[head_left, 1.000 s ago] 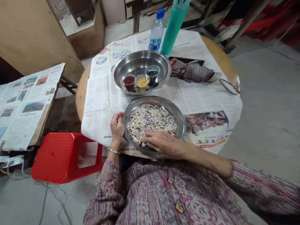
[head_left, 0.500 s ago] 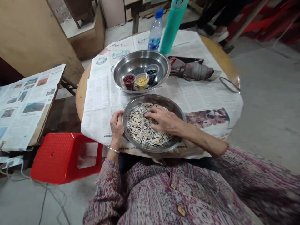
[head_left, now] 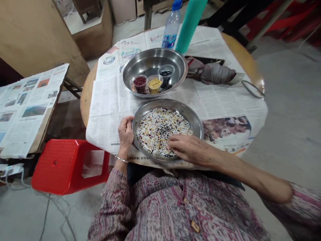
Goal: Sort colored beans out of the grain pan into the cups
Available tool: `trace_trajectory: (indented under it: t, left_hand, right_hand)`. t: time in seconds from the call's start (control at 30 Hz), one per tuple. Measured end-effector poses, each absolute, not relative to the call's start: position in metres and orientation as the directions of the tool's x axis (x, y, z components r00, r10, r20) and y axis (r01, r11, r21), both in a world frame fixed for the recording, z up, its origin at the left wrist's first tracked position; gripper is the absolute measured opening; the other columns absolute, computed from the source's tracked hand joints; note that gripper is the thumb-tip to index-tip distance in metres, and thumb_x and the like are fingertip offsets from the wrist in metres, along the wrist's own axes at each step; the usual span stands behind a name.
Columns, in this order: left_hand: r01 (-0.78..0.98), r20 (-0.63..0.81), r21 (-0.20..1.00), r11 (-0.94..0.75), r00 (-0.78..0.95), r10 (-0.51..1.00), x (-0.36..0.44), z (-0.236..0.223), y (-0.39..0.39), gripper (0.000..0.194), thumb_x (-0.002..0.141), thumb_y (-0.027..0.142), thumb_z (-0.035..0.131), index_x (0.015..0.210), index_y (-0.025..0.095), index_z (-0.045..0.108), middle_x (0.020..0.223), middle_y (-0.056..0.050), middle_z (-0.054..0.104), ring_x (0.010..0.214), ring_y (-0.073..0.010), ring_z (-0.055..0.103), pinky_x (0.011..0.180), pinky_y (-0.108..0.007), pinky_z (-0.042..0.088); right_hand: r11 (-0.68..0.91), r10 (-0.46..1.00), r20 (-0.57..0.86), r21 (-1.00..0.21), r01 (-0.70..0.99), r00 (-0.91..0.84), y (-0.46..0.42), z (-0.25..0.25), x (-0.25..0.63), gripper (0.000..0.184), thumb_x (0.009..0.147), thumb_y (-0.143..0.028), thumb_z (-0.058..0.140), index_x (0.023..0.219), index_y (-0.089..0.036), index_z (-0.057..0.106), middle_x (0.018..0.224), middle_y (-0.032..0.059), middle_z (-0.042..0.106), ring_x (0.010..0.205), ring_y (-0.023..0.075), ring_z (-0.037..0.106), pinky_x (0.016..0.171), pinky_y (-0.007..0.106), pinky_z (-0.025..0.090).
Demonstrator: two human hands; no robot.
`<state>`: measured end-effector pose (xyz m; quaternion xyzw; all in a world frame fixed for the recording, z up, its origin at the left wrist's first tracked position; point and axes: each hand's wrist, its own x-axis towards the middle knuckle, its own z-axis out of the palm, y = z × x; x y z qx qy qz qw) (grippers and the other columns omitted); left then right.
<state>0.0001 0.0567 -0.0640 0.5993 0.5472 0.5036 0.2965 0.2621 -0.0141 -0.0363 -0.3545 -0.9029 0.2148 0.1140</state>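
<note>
My left hand (head_left: 125, 133) grips the left rim of a round stainless steel plate (head_left: 170, 103), which lies on newspaper. The plate holds a thin, spread layer of mixed white, yellow, dark red and black grains and beans (head_left: 159, 132). My right hand (head_left: 190, 149) rests over the plate's lower right part, its fingertips touching the grains. Beyond it stands a larger steel bowl (head_left: 154, 55) holding several small plastic cups: red beans (head_left: 139, 84), yellow grains (head_left: 154, 85) and black beans (head_left: 166, 76).
Newspaper covers a round wooden table (head_left: 247, 62). At its far side stand a water bottle (head_left: 172, 26), a teal flask (head_left: 190, 21) and a folded grey umbrella (head_left: 213, 74). A red plastic stool (head_left: 62, 167) stands at lower left, beside a newspaper-covered board (head_left: 30, 110).
My right hand has moved from the middle of the plate toward its lower right rim. The grains now lie more evenly spread. My left hand keeps its hold.
</note>
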Motion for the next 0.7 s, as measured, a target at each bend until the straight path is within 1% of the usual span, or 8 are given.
trace_trajectory:
  t: [0.1,0.17,0.23,0.3,0.4,0.5,0.57,0.7]
  left_hand:
    - [0.355,0.276,0.908,-0.222,-0.109,0.955,0.000,-0.064,0.057,0.023,0.098,0.020,0.045,0.096,0.021,0.068,0.099,-0.003,0.072,0.098,-0.0178,0.066,0.094,-0.031,0.051]
    - [0.353,0.274,0.909,-0.220,-0.111,0.955,0.000,-0.064,0.057,0.023,0.098,0.019,0.045,0.096,0.021,0.068,0.099,-0.003,0.072,0.098,-0.0176,0.066,0.094,-0.031,0.050]
    - [0.351,0.277,0.910,-0.222,-0.112,0.954,0.000,-0.064,0.057,0.022,0.097,0.019,0.046,0.096,0.020,0.068,0.100,-0.003,0.072,0.098,-0.0178,0.066,0.094,-0.031,0.050]
    - [0.352,0.281,0.908,-0.226,-0.111,0.953,0.000,-0.064,0.057,0.022,0.097,0.019,0.046,0.096,0.020,0.068,0.100,-0.003,0.072,0.099,-0.0180,0.065,0.094,-0.031,0.050]
    - [0.356,0.284,0.906,-0.230,-0.108,0.953,0.000,-0.064,0.057,0.023,0.098,0.019,0.046,0.096,0.021,0.068,0.099,-0.003,0.072,0.099,-0.0181,0.065,0.094,-0.032,0.050]
    - [0.361,0.292,0.902,-0.236,-0.109,0.950,0.000,-0.064,0.057,0.023,0.098,0.019,0.045,0.096,0.020,0.068,0.099,-0.004,0.072,0.098,-0.0180,0.066,0.094,-0.031,0.050]
    - [0.366,0.297,0.899,-0.240,-0.110,0.948,0.000,-0.064,0.056,0.023,0.098,0.020,0.045,0.096,0.020,0.068,0.099,-0.004,0.072,0.098,-0.0179,0.066,0.093,-0.031,0.050]
    - [0.367,0.297,0.899,-0.239,-0.112,0.948,0.000,-0.064,0.057,0.023,0.098,0.021,0.045,0.096,0.020,0.068,0.099,-0.004,0.072,0.098,-0.0182,0.066,0.093,-0.031,0.050]
  right_hand:
    - [0.697,0.671,0.077,-0.405,0.592,-0.737,-0.015,-0.043,0.271,0.018,0.092,-0.010,0.048,0.085,-0.020,0.061,0.090,0.0060,0.065,0.085,0.0182,0.060,0.077,0.031,0.048]
    - [0.697,0.694,0.109,-0.349,0.626,-0.712,-0.006,-0.047,0.272,0.018,0.092,-0.010,0.049,0.086,-0.020,0.062,0.089,0.0060,0.065,0.086,0.0189,0.060,0.077,0.031,0.049]
    - [0.660,0.746,0.155,-0.307,0.686,-0.648,0.006,-0.049,0.270,0.020,0.091,-0.008,0.049,0.089,-0.020,0.065,0.093,0.0072,0.066,0.092,0.0205,0.061,0.079,0.032,0.051]
    - [0.592,0.806,0.221,-0.295,0.750,-0.549,0.017,-0.048,0.266,0.024,0.091,-0.008,0.049,0.095,-0.021,0.068,0.101,0.0092,0.067,0.099,0.0229,0.062,0.084,0.035,0.053]
    - [0.499,0.861,0.291,-0.317,0.807,-0.418,0.028,-0.047,0.259,0.022,0.095,-0.016,0.050,0.104,-0.020,0.070,0.108,0.0120,0.067,0.105,0.0264,0.061,0.092,0.041,0.053]
    - [0.498,0.865,0.280,-0.369,0.785,-0.417,0.029,-0.047,0.247,0.022,0.094,-0.028,0.057,0.112,-0.019,0.067,0.109,0.0122,0.066,0.106,0.0280,0.060,0.094,0.044,0.052]
    - [0.525,0.851,0.244,-0.404,0.749,-0.465,0.028,-0.049,0.236,0.021,0.091,-0.023,0.058,0.110,-0.019,0.066,0.107,0.0115,0.065,0.103,0.0265,0.060,0.092,0.041,0.051]
    - [0.519,0.838,0.145,-0.511,0.685,-0.526,0.033,-0.048,0.214,0.017,0.085,-0.008,0.052,0.089,-0.019,0.064,0.094,0.0082,0.065,0.086,0.0198,0.059,0.080,0.033,0.048]
